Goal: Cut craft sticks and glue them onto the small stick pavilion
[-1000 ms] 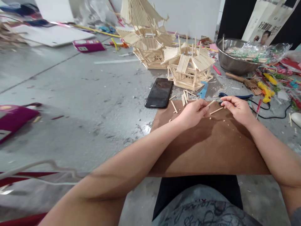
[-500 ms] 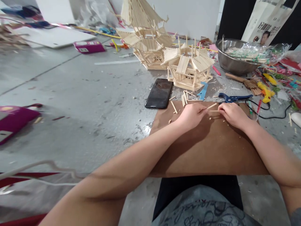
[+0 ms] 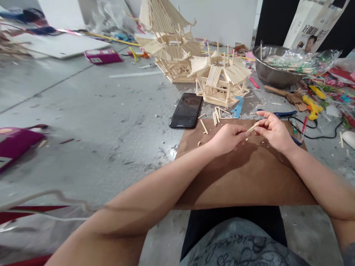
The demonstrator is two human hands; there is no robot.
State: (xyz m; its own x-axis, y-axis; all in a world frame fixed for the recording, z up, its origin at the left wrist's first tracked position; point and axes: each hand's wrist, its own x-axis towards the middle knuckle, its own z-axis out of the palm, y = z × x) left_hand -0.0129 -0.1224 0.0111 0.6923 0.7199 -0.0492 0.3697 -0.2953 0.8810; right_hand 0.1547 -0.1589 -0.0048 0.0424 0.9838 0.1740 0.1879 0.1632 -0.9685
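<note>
Short pale wooden sticks (image 3: 253,127) lie together between my hands, over a brown board (image 3: 249,177). My left hand (image 3: 229,138) is closed and pinches their near end. At their other end, the thumb and a finger of my right hand (image 3: 273,131) close on the sticks, its other fingers raised. Several cut sticks (image 3: 216,115) lie at the board's back edge. Behind the right hand, blue-handled pliers (image 3: 281,113) are partly hidden. A small stick-built pavilion (image 3: 222,83) stands beyond the board.
A black phone (image 3: 186,111) lies left of the board. Further back are a taller stick tower (image 3: 173,53) and a steel bowl (image 3: 273,75) of sticks. A yellow glue gun (image 3: 313,107) with a black cable lies at right, a purple box (image 3: 102,56) at far left.
The sticks, apart before, are now side by side. My right hand has turned and lifted its fingers, and part of the pliers under it is now covered.
</note>
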